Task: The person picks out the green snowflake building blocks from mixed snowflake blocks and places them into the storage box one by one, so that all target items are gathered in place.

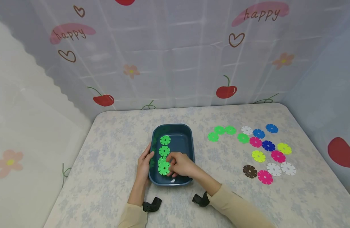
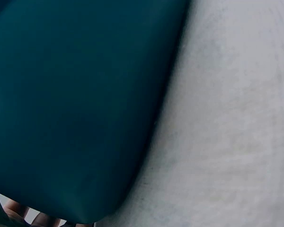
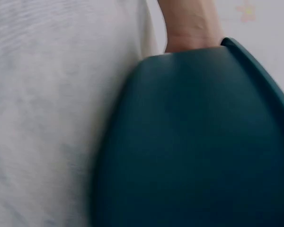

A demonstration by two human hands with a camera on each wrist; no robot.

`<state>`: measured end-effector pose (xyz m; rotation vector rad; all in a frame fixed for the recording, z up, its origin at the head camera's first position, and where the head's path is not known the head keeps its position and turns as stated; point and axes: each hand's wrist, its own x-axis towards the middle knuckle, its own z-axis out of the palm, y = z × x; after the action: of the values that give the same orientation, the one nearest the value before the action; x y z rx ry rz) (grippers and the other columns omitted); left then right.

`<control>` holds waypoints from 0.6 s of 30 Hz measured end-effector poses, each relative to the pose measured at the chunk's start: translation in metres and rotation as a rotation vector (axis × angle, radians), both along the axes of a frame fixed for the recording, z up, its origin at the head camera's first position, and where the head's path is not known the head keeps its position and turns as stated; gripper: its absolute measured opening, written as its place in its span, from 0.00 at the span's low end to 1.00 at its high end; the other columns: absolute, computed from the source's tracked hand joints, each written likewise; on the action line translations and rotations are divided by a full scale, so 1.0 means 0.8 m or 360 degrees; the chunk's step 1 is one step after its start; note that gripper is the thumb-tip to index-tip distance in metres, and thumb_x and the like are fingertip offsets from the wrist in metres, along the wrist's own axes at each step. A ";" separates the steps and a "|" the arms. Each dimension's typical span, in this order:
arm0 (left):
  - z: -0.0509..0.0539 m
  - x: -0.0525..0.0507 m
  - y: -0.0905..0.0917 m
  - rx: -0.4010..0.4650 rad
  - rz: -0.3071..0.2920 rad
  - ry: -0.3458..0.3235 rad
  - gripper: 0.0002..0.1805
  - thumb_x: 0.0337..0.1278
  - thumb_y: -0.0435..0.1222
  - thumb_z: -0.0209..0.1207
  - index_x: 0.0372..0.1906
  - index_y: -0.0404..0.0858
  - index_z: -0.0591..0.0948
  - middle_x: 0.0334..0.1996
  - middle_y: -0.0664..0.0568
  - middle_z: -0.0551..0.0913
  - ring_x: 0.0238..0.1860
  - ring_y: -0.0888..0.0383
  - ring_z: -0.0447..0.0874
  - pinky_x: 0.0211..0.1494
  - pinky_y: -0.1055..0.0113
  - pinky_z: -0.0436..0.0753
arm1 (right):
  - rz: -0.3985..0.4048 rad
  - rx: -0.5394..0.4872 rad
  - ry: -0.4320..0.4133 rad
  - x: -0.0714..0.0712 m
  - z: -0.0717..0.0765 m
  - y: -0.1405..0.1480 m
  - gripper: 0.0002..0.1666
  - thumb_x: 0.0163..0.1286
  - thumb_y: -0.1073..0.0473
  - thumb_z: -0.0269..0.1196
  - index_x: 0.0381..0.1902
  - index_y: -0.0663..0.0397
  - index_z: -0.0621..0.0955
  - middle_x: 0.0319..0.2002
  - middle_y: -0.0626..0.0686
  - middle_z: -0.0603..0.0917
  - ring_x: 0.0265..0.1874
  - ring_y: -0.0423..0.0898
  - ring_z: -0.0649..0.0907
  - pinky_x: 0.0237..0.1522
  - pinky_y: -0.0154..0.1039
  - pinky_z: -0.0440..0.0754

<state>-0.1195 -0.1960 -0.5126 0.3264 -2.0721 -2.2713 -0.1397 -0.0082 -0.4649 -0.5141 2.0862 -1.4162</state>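
Note:
My left hand grips the left side of the dark blue tray, its thumb over the rim. In the left wrist view the tray wall hides most of that hand; a few fingers show at the lower left. Inside the tray, my right hand has curled fingers pinching the edge of a green notched disc, which overlaps another green disc. Two more green discs lie above them in a column. The tray wall fills much of the right wrist view, hiding the right fingertips.
Right of the tray, green discs lie on the patterned table. Farther right are scattered white, blue, pink, yellow and brown discs. A small white piece lies at the tray's near end.

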 end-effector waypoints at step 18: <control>0.004 0.000 0.000 0.0018 0.0015 -0.0018 0.29 0.73 0.37 0.48 0.75 0.42 0.61 0.76 0.51 0.57 0.79 0.53 0.46 0.80 0.50 0.47 | 0.0008 0.0084 -0.0167 0.004 -0.010 -0.010 0.14 0.64 0.77 0.57 0.48 0.69 0.78 0.26 0.60 0.78 0.21 0.50 0.87 0.22 0.41 0.86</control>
<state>-0.1192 -0.1958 -0.5094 0.3496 -2.0595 -2.2823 -0.1368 -0.0162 -0.4726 -0.4144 2.0315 -1.3523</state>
